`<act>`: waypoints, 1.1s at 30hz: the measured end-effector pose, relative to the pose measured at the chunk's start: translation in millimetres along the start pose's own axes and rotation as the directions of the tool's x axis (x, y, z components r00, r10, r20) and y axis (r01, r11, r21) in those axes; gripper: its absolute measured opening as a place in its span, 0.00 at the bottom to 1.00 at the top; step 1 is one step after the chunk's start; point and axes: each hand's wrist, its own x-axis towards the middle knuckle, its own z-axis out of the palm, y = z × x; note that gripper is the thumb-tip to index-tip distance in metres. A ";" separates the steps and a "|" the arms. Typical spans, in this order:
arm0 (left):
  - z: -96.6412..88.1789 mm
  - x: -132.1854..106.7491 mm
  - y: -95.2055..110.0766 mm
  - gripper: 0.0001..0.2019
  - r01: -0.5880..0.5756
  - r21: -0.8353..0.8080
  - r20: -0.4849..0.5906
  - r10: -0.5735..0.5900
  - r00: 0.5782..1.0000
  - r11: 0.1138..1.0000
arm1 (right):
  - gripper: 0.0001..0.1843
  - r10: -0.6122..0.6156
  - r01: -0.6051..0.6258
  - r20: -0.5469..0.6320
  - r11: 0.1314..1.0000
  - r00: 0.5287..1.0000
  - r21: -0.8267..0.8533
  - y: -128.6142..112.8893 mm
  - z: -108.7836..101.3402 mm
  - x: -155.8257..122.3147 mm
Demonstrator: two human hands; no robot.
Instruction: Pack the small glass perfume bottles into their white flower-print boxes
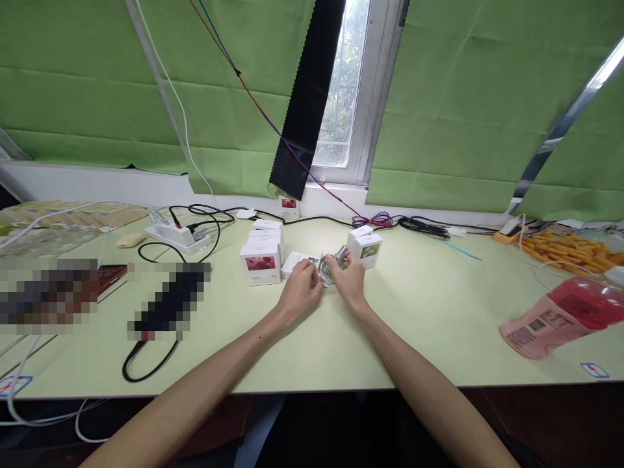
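My left hand [301,287] and my right hand [351,279] meet over the middle of the table. Between them is a small, clear, shiny round bottle [325,270] with a silvery cap pointing up to the right. Fingers of both hands are closed around it and hide part of it. A small white box [291,262] lies flat just behind my left hand. To its left stands a row of white boxes [261,269] with a red berry picture. Behind my right hand stand white boxes [368,249] with a green picture.
A power strip [178,235] with black cables sits at the back left. A bottle with red contents [560,318] stands at the right, near a pile of orange pieces [570,252]. Coiled wires [422,225] run along the wall. Blurred dark objects lie on the left.
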 end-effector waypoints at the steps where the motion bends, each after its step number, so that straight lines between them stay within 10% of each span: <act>1: 0.1 0.0 -0.1 0.10 -0.002 0.002 -0.002 0.002 1.000 1.000 | 0.18 -0.001 0.001 0.000 1.000 1.000 0.001 0.3 0.1 0.1; 33: 0.2 -0.6 -0.9 0.10 -0.011 0.003 -0.005 0.011 1.000 1.000 | 0.18 -0.002 0.002 0.012 1.000 1.000 -0.006 0.7 -0.2 0.5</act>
